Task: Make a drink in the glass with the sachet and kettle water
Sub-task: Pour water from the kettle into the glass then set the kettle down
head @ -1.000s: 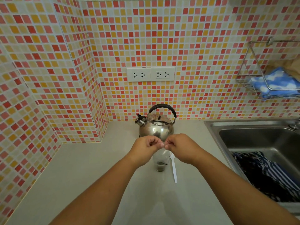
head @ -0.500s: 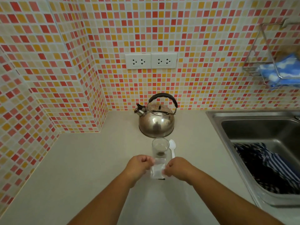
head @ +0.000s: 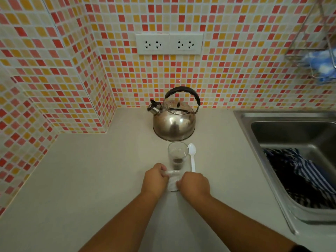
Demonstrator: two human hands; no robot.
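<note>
A clear glass point(head: 177, 155) stands on the counter with dark powder at its bottom. Behind it sits a steel kettle point(head: 174, 122) with a black handle, spout to the left. A white plastic spoon point(head: 192, 159) lies just right of the glass. Both hands hold a small clear sachet point(head: 172, 182) low over the counter, in front of the glass. My left hand point(head: 155, 179) pinches its left top corner; my right hand point(head: 193, 184) grips its right side. Most of the sachet is hidden by my fingers.
A steel sink point(head: 291, 135) with dark striped cloth point(head: 298, 171) in it lies to the right. A wire rack point(head: 316, 57) with a blue cloth hangs on the tiled wall. Two wall sockets point(head: 169, 43) sit above the kettle. A tiled corner juts out at left.
Both hands came down from above the glass toward me with the sachet and now hold it low in front of the glass. The view tilted down.
</note>
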